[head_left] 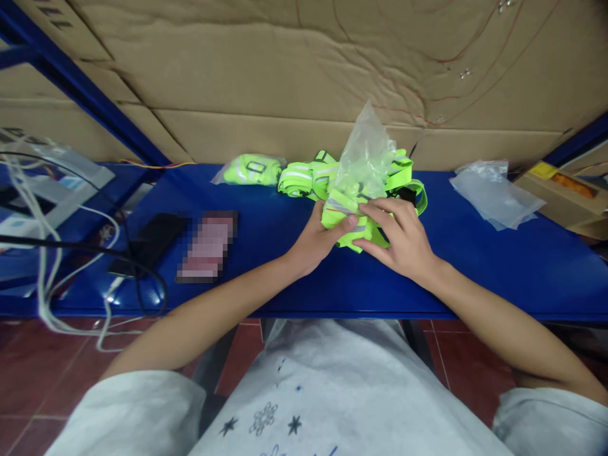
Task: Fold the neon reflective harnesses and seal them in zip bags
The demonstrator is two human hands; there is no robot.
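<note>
A folded bundle of neon yellow-green reflective strap (350,239) with grey stripes is between my hands above the blue table. A clear plastic bag (365,149) stands up from its far side, its red-lined mouth edge lying over the bundle. My left hand (313,244) is closed on the bundle's left side, thumb across the top. My right hand (406,237) grips the right side, fingertips at the bag's edge and thumb at the near side. How far the bundle sits inside the bag is unclear. Behind lie more rolled reflective straps (298,179), partly hidden by the bag.
A bagged strap bundle (251,170) lies at the back left. Flat clear bags (496,190) are at right, beside a cardboard box (565,196). To the left are a blurred-out phone (208,246), a black device (152,244) and tangled white cables (42,272). Cardboard (266,76) lines the back.
</note>
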